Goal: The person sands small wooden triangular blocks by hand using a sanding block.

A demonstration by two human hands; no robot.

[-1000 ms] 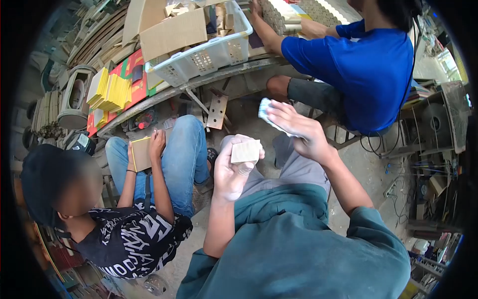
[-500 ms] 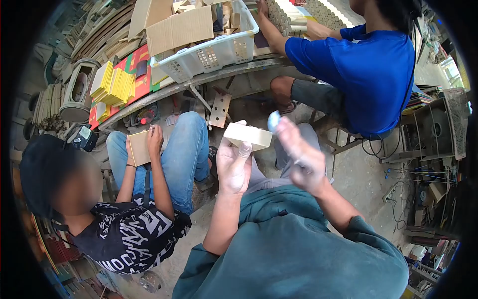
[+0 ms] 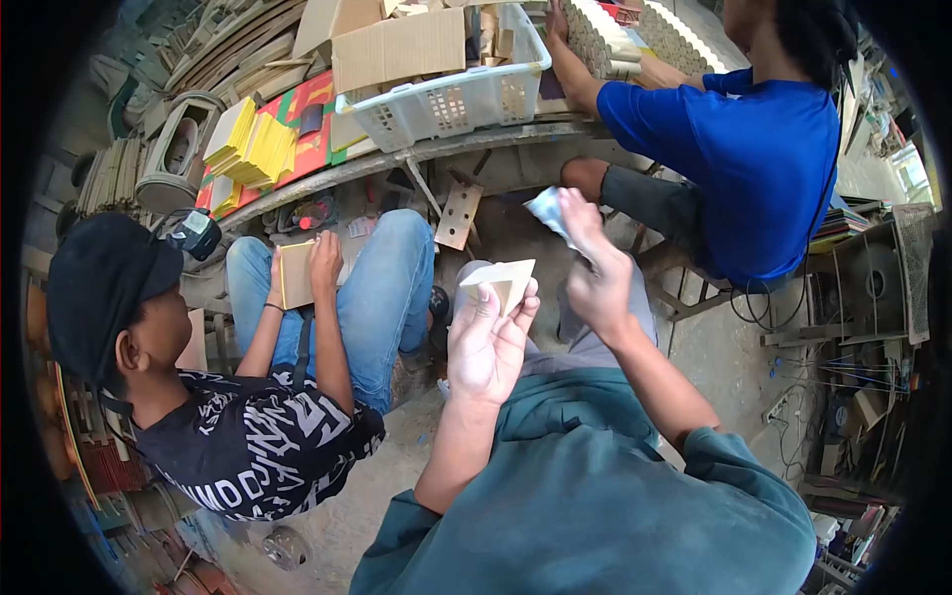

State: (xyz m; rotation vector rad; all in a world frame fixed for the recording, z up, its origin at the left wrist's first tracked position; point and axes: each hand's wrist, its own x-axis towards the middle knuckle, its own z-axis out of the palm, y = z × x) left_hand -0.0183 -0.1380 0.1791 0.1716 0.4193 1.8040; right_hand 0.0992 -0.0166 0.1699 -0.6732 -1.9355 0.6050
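Observation:
My left hand (image 3: 486,349) is closed around a pale wooden block (image 3: 503,282), thumb on the near side and fingertips on the far side. The block is turned so that a pointed corner faces up and right. To the right and slightly higher, my right hand (image 3: 598,260) grips a light-blue folded sheet (image 3: 548,212) that sticks out past the fingers; its material is hard to make out. The sheet and the block are apart. Whitish dust covers both of my hands.
At left, a seated co-worker (image 3: 248,426) holds a flat brown panel (image 3: 297,276). A co-worker in blue (image 3: 734,164) sits at the bench (image 3: 377,164). On it are a plastic crate (image 3: 446,107) and yellow-edged pieces (image 3: 253,149). A holed board (image 3: 459,215) leans below.
My left hand has turned the block from lying flat to corner-up. My right hand has moved up and slightly away with the blue sheet. The whole view has shifted a little.

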